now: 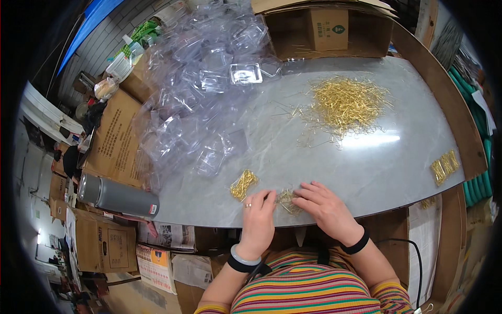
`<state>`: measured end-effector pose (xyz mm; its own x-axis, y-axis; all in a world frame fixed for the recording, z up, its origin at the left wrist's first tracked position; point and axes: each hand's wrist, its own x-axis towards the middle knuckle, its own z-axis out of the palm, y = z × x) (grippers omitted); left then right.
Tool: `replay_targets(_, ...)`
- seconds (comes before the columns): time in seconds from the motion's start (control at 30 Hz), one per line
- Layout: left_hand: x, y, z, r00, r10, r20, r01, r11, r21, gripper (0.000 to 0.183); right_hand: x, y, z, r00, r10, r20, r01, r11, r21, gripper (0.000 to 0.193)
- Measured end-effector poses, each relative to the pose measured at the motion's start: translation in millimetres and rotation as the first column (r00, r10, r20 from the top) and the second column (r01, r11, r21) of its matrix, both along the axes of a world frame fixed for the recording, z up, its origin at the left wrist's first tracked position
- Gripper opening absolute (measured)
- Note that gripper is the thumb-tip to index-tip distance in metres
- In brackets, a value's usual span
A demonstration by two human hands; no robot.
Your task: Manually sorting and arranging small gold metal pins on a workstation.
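Near the front edge of the grey table, a small loose bunch of thin gold wire hooks lies between my two hands. My left hand has its fingers curled in at the left end of the bunch, and their tips are partly hidden. Stretched out and slightly spread, the fingers of my right hand touch the bunch's right side. Just beyond my left hand sits a neat bundle of gold hooks. Farther back lies a large loose heap of the same gold hooks.
Clear plastic trays are piled high at the left and back. A grey bottle lies by the left edge. Several bundled hooks rest at the far right, near a cardboard border. An open cardboard box stands behind.
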<state>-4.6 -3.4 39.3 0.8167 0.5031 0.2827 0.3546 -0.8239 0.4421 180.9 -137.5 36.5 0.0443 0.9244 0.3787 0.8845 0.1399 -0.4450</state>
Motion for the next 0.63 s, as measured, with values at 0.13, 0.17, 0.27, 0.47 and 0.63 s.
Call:
replay_targets(0.13,8.4,-12.7,5.7,0.997,-0.081,-0.012,0.081,0.995,0.052,0.064,-7.5,-6.4,2.0,0.991,-0.065,-0.116,0.070,0.997,0.034,0.044)
replay_targets(0.17,9.9,-12.8,7.4,0.997,-0.081,-0.013,0.082,0.995,0.054,0.064,-11.9,-8.8,0.3,0.973,-0.127,-0.192,0.140,0.989,0.055,0.047)
replay_targets(0.27,17.1,-10.9,7.7,0.976,-0.196,-0.091,0.197,0.980,0.000,0.070,-30.2,-9.4,-0.9,0.933,-0.191,-0.305,0.223,0.972,0.073,0.055)
replay_targets(0.47,24.7,-0.6,-7.6,0.942,-0.335,0.014,0.332,0.927,-0.173,0.071,-31.1,5.6,2.0,0.850,-0.012,-0.526,0.082,0.991,0.109,0.071)
replay_targets(0.63,20.6,-5.0,-9.6,0.960,-0.243,0.138,0.276,0.908,-0.316,0.078,-7.2,0.0,8.8,0.967,0.003,-0.254,-0.015,0.999,-0.046,0.084)
